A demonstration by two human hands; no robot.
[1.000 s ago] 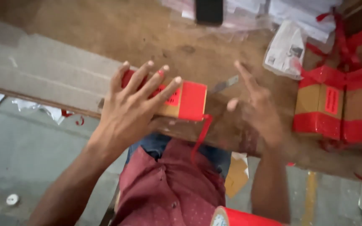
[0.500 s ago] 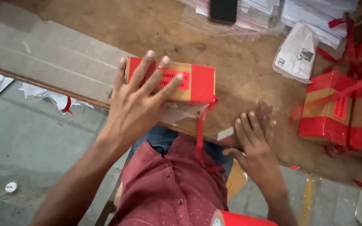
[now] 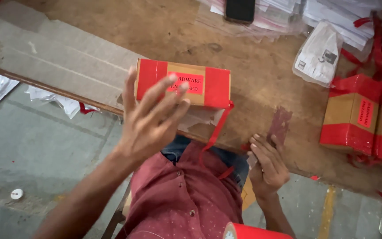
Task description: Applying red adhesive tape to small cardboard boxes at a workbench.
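A brown cardboard box (image 3: 186,84) with red tape bands at both ends and a red label lies on the worn wooden table (image 3: 253,88) near its front edge. My left hand (image 3: 149,119) hovers at the box's near side with fingers spread, the fingertips over its front face, holding nothing. A loose strip of red tape (image 3: 215,132) trails from the box's right end down to my lap. My right hand (image 3: 266,166) rests at the table's edge, fingers curled on a small flat grey piece (image 3: 252,160); what it is cannot be told.
Taped brown boxes (image 3: 361,115) stand at the right. A bagged bundle of papers (image 3: 319,55), paper stacks (image 3: 341,13) and a black phone (image 3: 239,9) lie at the back. A flat cardboard sheet (image 3: 58,62) covers the table's left. A red tape roll (image 3: 253,232) sits by my lap.
My left hand has lifted off the box, which has shifted farther onto the table. My right hand dropped from above the table to its edge and closed on the small grey piece.
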